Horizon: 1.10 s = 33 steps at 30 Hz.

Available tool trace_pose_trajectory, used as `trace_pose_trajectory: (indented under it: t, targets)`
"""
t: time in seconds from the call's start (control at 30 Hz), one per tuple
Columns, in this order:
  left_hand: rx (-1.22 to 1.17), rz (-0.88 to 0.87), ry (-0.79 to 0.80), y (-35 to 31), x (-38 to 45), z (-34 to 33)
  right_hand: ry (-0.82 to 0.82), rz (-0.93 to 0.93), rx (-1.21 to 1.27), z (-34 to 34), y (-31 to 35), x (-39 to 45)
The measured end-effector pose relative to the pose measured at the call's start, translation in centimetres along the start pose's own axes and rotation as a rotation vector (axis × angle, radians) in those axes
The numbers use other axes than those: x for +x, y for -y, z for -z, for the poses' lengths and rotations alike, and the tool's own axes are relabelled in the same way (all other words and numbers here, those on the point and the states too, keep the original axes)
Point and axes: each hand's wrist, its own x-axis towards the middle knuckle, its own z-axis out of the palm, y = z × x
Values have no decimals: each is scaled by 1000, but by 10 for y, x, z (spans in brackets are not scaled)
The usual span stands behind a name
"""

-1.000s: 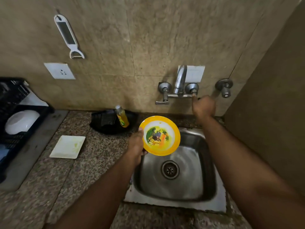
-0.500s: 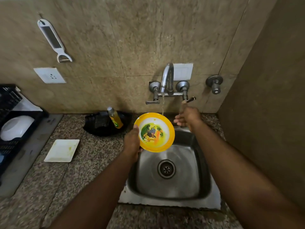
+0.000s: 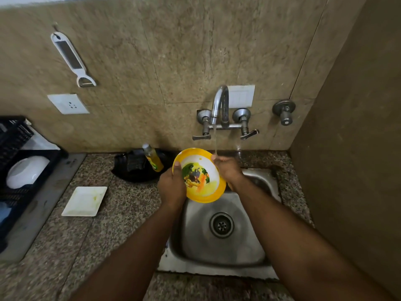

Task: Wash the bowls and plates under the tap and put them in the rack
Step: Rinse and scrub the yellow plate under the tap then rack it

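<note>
— So why was the black rack (image 3: pixel 15 170) left of the sink (image 3: pixel 221 253)?
— To take clean dishes.
— And the yellow bowl (image 3: pixel 198 175)?
— Tilted above the sink, so the tap (image 3: pixel 220 105) water ran off. The left hand (image 3: pixel 172 185) clasped its rim; the right hand (image 3: pixel 227 168), fingers curled, steadied the far edge.

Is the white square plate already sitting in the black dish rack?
No, the white square plate lies flat on the speckled granite counter, apart from the black dish rack, which holds a white bowl.
</note>
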Motion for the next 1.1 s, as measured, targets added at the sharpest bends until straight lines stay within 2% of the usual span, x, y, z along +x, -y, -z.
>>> trace_pose_trajectory:
  t: [0.1, 0.13, 0.2, 0.3, 0.37, 0.43, 0.5, 0.57, 0.63, 0.77, 0.8, 0.87, 0.93, 0.97, 1.0, 1.1]
  targets:
    - [39, -63, -87, -7, 2, 9, 269, -72, 169, 5, -2, -8]
    - [55, -83, -89, -9, 1, 12, 315, -104, 223, 7, -6, -9]
    - [83, -129, -62, -9, -1, 12, 278, -127, 288, 8, -11, -10]
    - [3, -156, -20, -5, -5, 3, 2, -139, 413, -2, -6, -7]
    - [-53, -126, -44, -4, -4, -5, -57, -114, 475, -7, 2, -6]
    - [-63, -106, -120, -6, -2, -8, -1, -79, 467, -6, 6, -6]
    - [-76, -102, -193, -10, -1, -5, 159, -40, 478, 3, 4, -9]
    - [-119, -125, -196, -15, 0, -2, 303, -14, 581, 13, -2, -14]
    - [-137, -150, -171, -18, -7, -4, 308, -23, 652, 12, -7, -15]
    - [-147, -132, -88, -11, -21, -15, -110, 14, 445, -10, 2, -10]
    - [-121, -88, -60, -9, -17, -14, -158, 33, 396, -9, 4, -9]
    - [-75, 88, 44, -10, -2, -6, -151, 64, 268, 0, 4, -5]
    - [-179, 306, 228, -20, 14, 5, -106, 113, 122, 10, 2, -1]
    - [-184, 353, 313, -27, 21, 9, -81, 135, 54, 13, 1, 0]
    - [-113, 321, 378, -31, 30, 12, -54, 159, -26, 14, -1, 2]
    - [157, 78, 502, -42, 49, 10, 127, 276, -189, 11, 5, -3]
